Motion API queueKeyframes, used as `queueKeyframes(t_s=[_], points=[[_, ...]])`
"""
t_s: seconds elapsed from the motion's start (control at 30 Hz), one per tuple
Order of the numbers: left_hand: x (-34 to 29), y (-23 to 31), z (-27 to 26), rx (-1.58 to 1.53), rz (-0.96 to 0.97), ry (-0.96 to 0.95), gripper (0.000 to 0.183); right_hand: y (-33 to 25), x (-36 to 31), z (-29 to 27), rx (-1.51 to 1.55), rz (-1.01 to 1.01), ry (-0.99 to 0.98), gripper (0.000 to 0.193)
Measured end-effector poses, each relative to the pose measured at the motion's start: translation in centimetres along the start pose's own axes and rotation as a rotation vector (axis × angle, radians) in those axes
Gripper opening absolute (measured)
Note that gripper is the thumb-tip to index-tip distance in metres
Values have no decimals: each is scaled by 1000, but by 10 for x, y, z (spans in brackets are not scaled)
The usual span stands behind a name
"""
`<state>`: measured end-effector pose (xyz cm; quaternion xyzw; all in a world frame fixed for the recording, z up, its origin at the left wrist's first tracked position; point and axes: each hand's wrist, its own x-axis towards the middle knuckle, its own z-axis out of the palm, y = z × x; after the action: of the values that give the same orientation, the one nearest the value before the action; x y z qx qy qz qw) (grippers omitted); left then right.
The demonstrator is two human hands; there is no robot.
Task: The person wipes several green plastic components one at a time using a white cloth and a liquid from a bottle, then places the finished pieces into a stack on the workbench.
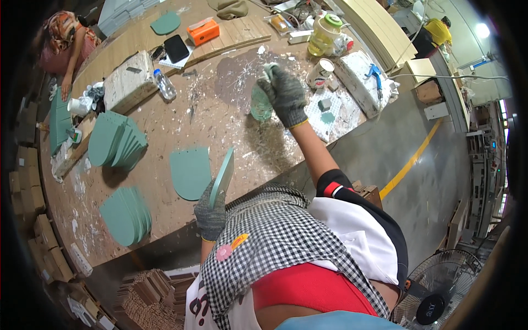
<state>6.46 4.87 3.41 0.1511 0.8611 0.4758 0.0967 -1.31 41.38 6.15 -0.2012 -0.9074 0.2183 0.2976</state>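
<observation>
My left hand (211, 213), in a grey knit glove, grips a green U-shaped panel (223, 175) held on edge at the table's front. A second green panel (190, 171) lies flat just left of it. Farther out, my right hand (286, 96), gloved too, is closed on a white rag (269, 70), of which only a bit shows. Below that hand, and partly covered by it, stands a greenish see-through jar (260, 105). Two fanned stacks of green panels, an upper stack (113, 140) and a lower stack (126, 215), sit at the left.
A white tub (319, 73), a yellow-liquid jug (323, 39) and a blue tool (375, 78) on a foam block are at the right. A clear bottle (164, 84), phone (176, 49) and orange box (203, 32) lie farther back. Another person's hand (66, 88) rests far left.
</observation>
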Motion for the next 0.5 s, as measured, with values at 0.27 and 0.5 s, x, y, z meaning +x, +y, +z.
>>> queueKeyframes(t_s=[0.27,0.5], points=[[0,-8,8,-122,-90,9,33,-2,14,-4,-121,-145,-85,45],[2,10,6,47,-34,-57,34,0,17,-22,63,-1,-238,42]])
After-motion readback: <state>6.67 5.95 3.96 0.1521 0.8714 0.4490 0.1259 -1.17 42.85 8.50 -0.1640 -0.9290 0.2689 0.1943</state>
